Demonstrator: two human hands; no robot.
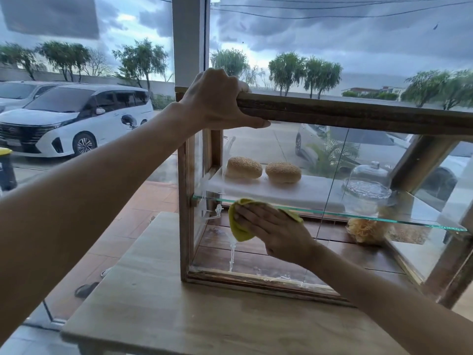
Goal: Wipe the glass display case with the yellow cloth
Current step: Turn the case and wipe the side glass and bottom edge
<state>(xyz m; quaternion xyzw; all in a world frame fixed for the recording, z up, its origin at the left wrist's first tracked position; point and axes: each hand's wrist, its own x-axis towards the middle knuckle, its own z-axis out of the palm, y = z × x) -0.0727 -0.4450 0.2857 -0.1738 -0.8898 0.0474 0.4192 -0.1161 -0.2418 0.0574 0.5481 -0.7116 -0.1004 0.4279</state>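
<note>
A wood-framed glass display case (358, 114) stands on a light wooden table. My left hand (217, 98) grips the case's top wooden rail at its left corner. My right hand (271, 231) lies flat against the front glass pane, pressing the yellow cloth (238, 226) onto it at the height of the inner glass shelf. The cloth shows to the left of and above my fingers. A wet streak runs down the glass below the cloth.
Two sesame buns (244, 167) sit on a white board inside the case, with a glass dome (368, 178) to their right and a bagged pastry (368, 230) on the lower level. The table (179, 316) extends toward me. Behind stands a window with parked cars (74, 119) outside.
</note>
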